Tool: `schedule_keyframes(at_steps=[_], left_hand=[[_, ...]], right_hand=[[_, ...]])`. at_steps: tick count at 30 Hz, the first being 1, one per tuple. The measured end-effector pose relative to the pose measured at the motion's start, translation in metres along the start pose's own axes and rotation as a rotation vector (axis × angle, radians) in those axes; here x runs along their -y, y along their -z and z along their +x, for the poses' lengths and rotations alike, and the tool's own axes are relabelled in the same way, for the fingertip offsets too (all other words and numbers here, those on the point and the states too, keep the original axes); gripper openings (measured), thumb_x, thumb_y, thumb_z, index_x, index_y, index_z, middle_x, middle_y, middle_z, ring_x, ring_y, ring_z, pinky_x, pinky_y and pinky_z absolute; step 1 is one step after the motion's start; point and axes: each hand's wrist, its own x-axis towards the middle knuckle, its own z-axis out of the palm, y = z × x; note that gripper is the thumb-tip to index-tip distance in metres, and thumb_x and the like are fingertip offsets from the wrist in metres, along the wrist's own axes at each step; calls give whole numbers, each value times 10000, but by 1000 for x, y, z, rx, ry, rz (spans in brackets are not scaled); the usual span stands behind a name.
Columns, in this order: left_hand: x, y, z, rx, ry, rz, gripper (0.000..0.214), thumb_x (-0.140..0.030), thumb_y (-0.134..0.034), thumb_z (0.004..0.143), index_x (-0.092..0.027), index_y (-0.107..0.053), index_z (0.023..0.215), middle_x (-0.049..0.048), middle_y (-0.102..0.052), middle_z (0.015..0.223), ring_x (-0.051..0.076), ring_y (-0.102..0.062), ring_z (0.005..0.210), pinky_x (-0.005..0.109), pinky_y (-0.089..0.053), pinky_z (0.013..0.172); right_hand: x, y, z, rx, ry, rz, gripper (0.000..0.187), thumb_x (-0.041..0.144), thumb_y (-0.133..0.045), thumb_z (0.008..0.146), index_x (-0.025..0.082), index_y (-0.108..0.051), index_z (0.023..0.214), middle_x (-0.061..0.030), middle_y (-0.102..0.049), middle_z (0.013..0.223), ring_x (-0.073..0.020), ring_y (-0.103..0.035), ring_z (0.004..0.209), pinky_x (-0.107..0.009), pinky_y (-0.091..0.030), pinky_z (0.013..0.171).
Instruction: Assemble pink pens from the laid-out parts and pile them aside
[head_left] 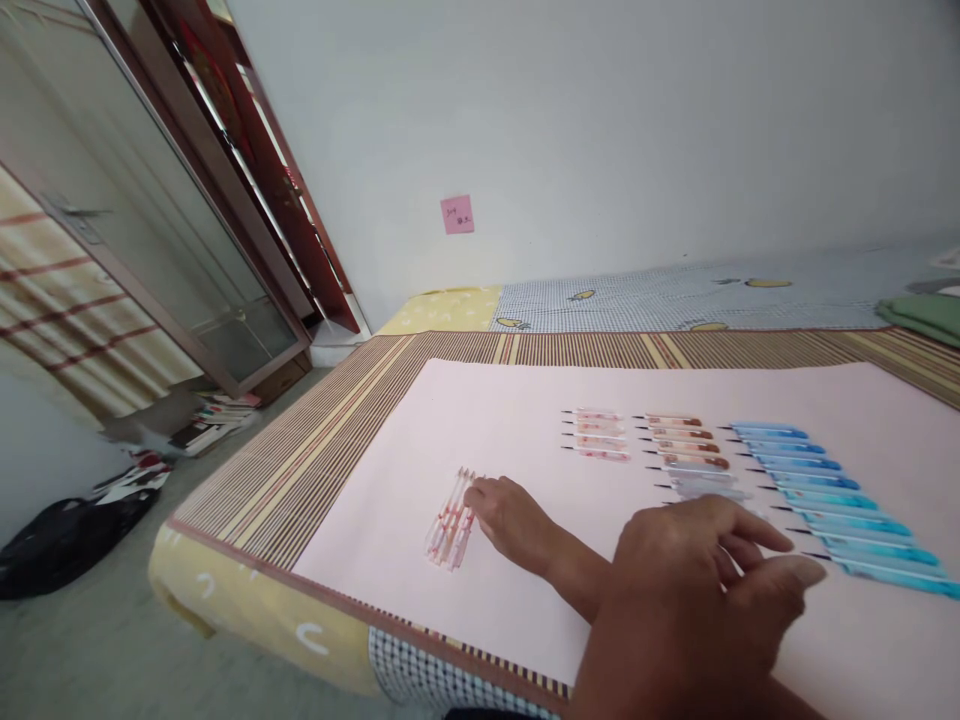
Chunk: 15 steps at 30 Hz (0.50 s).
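My right hand (514,522) reaches across to the left and pinches at the edge of a small bundle of clear pens with pink-red patterns (448,525). Its fingertips cover part of the rightmost pen. Nearer the camera, my left hand (697,585) crosses over my right forearm and points right. Its thumb and fingers are a little apart, and I see nothing between them. Beyond my left hand lie grey pens (701,482), partly covered by it. To its right is a column of blue and turquoise pens (840,490), tips pointing left.
Short columns of pink pens (596,437) and brown pens (684,440) lie on the pale pink sheet (375,500). The sheet rests on a striped mat (277,470) over a bed. A pink note (457,214) is on the wall; a green cloth (926,315) lies far right.
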Motion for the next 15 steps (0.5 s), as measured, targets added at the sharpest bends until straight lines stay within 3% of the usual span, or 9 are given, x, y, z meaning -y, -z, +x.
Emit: schedule_keyframes(at_steps=[6, 15], left_hand=[[9, -4, 5, -6, -12, 19, 248, -434, -747, 822, -224, -773, 950, 23, -670, 766, 175, -594, 741, 332, -523, 727], [6, -3, 4, -2, -6, 9, 257, -440, -744, 822, -223, -779, 956, 19, -659, 722, 172, -582, 707, 339, -523, 719]], right_hand=[[-3, -6, -5, -34, -42, 38, 157, 49, -533, 923, 200, -570, 901, -26, -639, 949, -172, -573, 834, -302, -403, 768], [-3, -9, -8, -35, -24, 34, 151, 100, -527, 960, 188, -604, 865, -42, -638, 952, -183, -557, 865, -320, -407, 790]])
